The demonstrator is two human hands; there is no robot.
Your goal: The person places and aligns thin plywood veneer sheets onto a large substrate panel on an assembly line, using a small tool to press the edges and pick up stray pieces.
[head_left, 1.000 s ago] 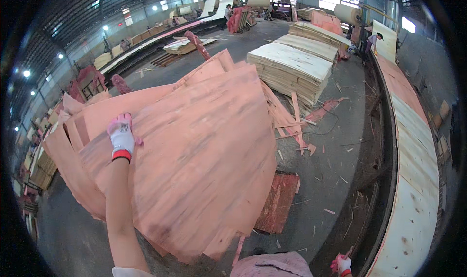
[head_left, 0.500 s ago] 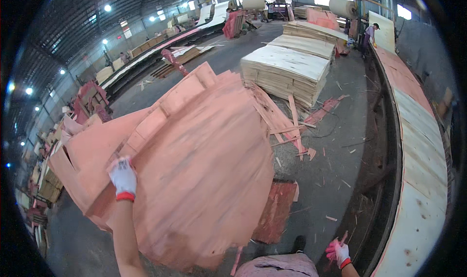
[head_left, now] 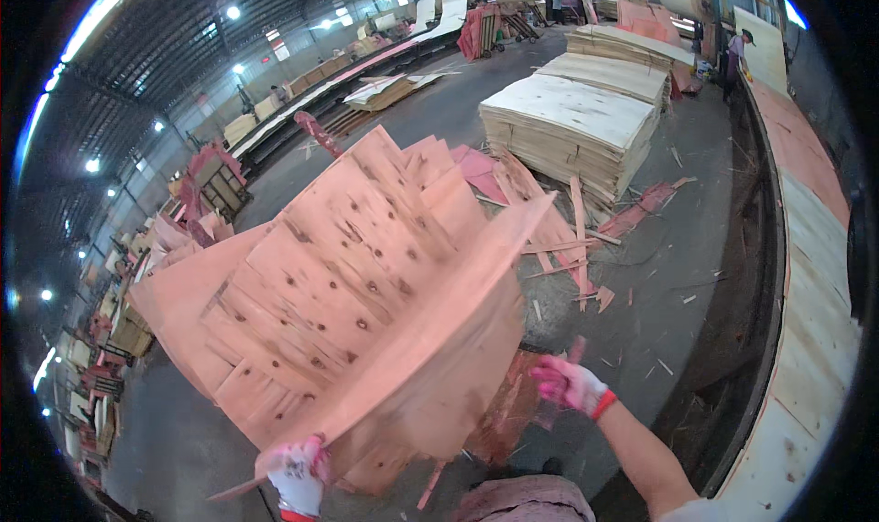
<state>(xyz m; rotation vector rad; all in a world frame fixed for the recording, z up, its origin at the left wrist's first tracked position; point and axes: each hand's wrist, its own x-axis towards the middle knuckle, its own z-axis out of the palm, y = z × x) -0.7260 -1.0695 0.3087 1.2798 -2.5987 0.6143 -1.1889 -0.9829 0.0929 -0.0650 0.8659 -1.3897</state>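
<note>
Veneer sheet [head_left: 412, 339] just got curled up, left hand [head_left: 299, 474] clamped on it, baring knotty veneer [head_left: 334, 270] underneath; right hand [head_left: 569, 384] right of it, can't tell grip.

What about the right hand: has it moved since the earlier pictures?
Yes: judged against the pale sheet stack, the right hand has moved leftward and up the picture, nearer to it.
</note>
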